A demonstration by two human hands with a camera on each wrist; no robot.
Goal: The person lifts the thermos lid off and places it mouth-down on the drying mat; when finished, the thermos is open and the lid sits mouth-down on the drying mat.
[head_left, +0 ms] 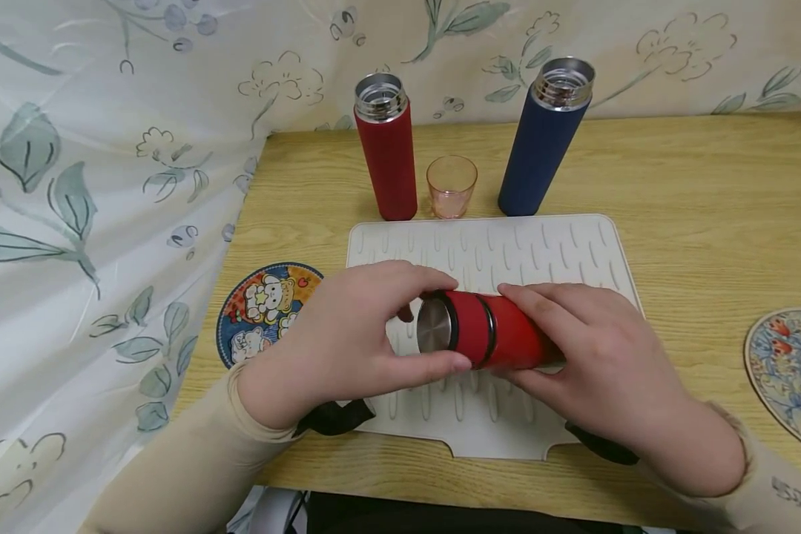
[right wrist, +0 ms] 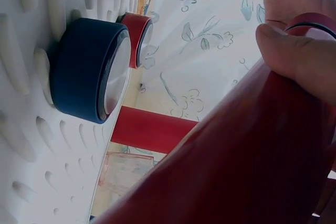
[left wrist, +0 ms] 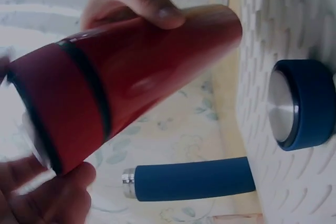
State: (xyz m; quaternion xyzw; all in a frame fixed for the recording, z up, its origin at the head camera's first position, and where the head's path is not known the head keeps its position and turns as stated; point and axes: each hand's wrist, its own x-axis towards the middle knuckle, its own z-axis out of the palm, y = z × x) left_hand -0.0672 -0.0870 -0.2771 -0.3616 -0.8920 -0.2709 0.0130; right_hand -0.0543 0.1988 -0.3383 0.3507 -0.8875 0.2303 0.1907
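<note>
Above the white ribbed mat point(head_left: 494, 248), a glossy red thermos point(head_left: 517, 334) lies tilted, its steel-topped lid point(head_left: 470, 319) facing left. My left hand point(head_left: 347, 337) holds the lid between thumb and fingers. The body is gripped by my right hand point(head_left: 594, 348), its thumb below and fingers above. A blue bottle cap point(left wrist: 307, 103) rests on the mat in the left wrist view. Beyond it, in the right wrist view, is a red cap point(right wrist: 137, 38). Both caps are hidden in the head view.
At the back stand a lidless red bottle point(head_left: 387, 159), a small pinkish glass point(head_left: 451, 189) and a lidless blue bottle point(head_left: 545, 144). A cartoon coaster point(head_left: 267, 304) lies left of the mat, a floral one point(head_left: 794, 371) far right. Patterned curtain borders the table's left and back.
</note>
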